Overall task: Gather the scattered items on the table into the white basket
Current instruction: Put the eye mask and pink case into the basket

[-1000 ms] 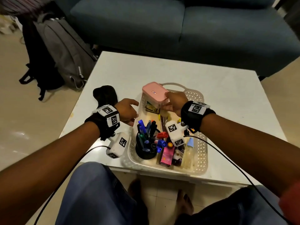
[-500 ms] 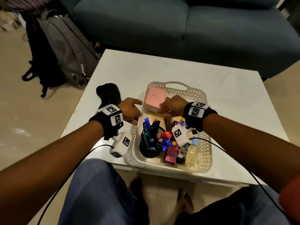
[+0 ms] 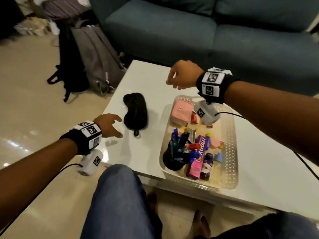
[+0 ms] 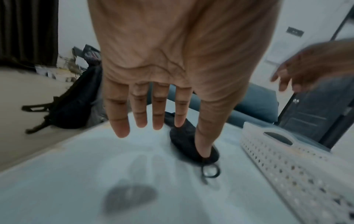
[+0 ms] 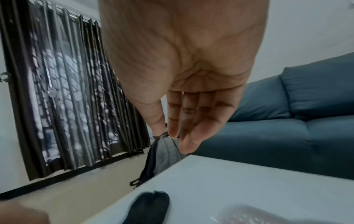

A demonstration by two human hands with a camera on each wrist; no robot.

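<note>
Both our hands have come away from the pink rectangular box [image 3: 181,110], which now lies in the far end of the white perforated plastic basket [image 3: 228,149]. Our right hand [image 3: 183,75] hangs empty above the white bench [image 3: 269,157], fingers relaxed. Our left hand [image 3: 108,125], fingers spread and holding nothing, reaches toward the black fabric eye mask [image 3: 136,110], which lies on the bench left of the basket and looks to be the last item out.
</note>
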